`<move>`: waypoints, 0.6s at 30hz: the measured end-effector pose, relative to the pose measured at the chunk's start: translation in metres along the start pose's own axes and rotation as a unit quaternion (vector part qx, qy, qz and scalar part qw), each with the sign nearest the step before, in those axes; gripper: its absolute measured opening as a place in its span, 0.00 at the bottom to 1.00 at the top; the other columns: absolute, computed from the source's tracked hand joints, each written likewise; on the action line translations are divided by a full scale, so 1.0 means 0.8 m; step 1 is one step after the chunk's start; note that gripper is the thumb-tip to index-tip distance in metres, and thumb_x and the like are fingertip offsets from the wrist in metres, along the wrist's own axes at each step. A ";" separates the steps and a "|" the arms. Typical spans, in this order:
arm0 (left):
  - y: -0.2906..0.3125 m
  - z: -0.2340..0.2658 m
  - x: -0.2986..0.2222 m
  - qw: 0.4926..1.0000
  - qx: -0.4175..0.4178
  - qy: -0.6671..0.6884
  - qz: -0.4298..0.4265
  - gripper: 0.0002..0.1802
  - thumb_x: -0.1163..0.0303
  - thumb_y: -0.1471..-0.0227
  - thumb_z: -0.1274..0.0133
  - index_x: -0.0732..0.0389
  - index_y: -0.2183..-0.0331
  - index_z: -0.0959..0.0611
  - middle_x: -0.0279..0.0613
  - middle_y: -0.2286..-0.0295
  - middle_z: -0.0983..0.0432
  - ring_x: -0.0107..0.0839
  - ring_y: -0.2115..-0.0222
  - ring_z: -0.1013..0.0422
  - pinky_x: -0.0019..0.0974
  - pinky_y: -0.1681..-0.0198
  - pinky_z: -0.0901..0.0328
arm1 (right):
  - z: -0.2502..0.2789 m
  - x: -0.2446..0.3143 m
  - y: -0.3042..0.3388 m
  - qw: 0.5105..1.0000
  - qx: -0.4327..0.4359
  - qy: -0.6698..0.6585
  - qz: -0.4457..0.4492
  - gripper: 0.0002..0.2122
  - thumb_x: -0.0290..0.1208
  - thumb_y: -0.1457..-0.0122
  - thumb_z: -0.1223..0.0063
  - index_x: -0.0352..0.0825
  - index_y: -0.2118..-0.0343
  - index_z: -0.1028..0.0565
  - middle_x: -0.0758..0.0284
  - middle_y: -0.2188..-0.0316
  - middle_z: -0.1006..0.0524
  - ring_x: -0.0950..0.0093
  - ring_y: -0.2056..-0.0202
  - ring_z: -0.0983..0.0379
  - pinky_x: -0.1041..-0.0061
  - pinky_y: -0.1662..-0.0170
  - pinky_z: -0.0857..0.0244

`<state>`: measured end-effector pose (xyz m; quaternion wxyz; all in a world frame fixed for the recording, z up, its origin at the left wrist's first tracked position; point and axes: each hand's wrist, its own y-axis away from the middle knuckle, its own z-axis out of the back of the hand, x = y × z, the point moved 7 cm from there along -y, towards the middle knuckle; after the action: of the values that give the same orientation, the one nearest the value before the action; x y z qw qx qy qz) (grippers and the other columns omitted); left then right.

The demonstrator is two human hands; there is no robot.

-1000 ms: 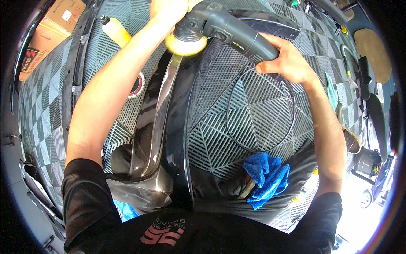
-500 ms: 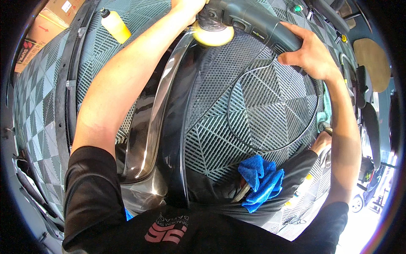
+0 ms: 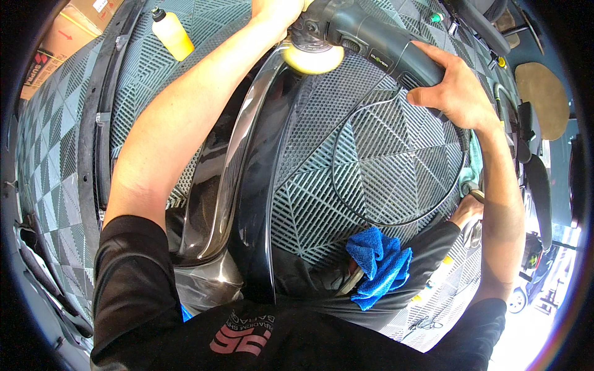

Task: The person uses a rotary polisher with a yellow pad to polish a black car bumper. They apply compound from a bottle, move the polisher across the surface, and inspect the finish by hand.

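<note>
Both my hands are on a black power polisher (image 3: 371, 46) at the top of the view. My left hand (image 3: 277, 11) is closed over its head end, the fingers partly cut off by the frame's edge. Around the rear of the body wraps my right hand (image 3: 458, 89). The polisher's round yellow foam pad (image 3: 314, 60) meets the far end of a glossy dark curved car body panel (image 3: 247, 167), which runs from there back toward my lap. A thin black cord (image 3: 334, 161) loops over the floor below the polisher.
A blue cloth (image 3: 378, 269) is draped over my leg. To the far left stands a yellow bottle (image 3: 173, 36) with a black cap, beyond a long dark strip (image 3: 99, 136). Cardboard boxes (image 3: 71, 34) fill the top left corner. Grey patterned tiles (image 3: 396, 167) cover the floor.
The polisher and its pad have come slightly nearer along the panel, with both hands still on it. The whole view has shifted a little.
</note>
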<state>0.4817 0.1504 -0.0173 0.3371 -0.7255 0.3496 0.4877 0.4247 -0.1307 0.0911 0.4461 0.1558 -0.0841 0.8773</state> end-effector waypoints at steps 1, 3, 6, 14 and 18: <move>-0.001 0.000 0.002 1.000 -0.001 -0.004 0.006 0.12 0.73 0.46 0.39 0.68 0.61 0.20 0.47 0.67 0.20 0.32 0.68 0.22 0.34 0.64 0.26 | 0.000 -0.002 -0.001 1.000 0.001 0.003 -0.004 0.38 0.34 0.61 0.32 0.32 0.40 0.27 0.58 0.62 0.18 0.70 0.61 0.20 0.74 0.53 0.29; 0.002 -0.001 -0.001 1.000 -0.001 -0.013 0.019 0.12 0.73 0.46 0.39 0.68 0.60 0.21 0.48 0.66 0.20 0.32 0.67 0.22 0.34 0.63 0.26 | -0.002 -0.004 -0.001 1.000 0.000 0.009 -0.008 0.38 0.34 0.61 0.32 0.32 0.40 0.27 0.58 0.62 0.18 0.70 0.62 0.20 0.74 0.53 0.29; 0.000 -0.001 0.001 1.000 -0.004 -0.029 0.012 0.13 0.73 0.46 0.39 0.68 0.60 0.21 0.48 0.66 0.20 0.33 0.67 0.22 0.34 0.63 0.26 | -0.004 -0.007 -0.003 1.000 -0.007 0.008 0.000 0.39 0.34 0.61 0.32 0.32 0.40 0.27 0.58 0.63 0.17 0.70 0.63 0.20 0.74 0.54 0.29; -0.031 -0.027 0.022 0.999 0.016 -0.028 -0.008 0.12 0.72 0.47 0.38 0.68 0.62 0.19 0.51 0.66 0.19 0.34 0.67 0.22 0.34 0.63 0.27 | -0.007 -0.037 -0.032 1.000 -0.003 0.005 -0.018 0.38 0.37 0.61 0.31 0.33 0.41 0.25 0.61 0.65 0.18 0.73 0.65 0.22 0.75 0.57 0.29; -0.053 -0.032 0.032 1.000 0.014 -0.009 0.021 0.14 0.71 0.47 0.38 0.69 0.60 0.19 0.50 0.65 0.19 0.34 0.67 0.22 0.35 0.64 0.27 | -0.007 -0.047 -0.048 1.000 0.011 -0.008 -0.020 0.37 0.36 0.60 0.31 0.34 0.41 0.24 0.64 0.65 0.18 0.75 0.66 0.23 0.76 0.58 0.30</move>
<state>0.5366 0.1473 -0.0280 0.3400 -0.7085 0.3685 0.4967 0.4757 -0.1348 0.0733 0.4609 0.1698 -0.0747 0.8678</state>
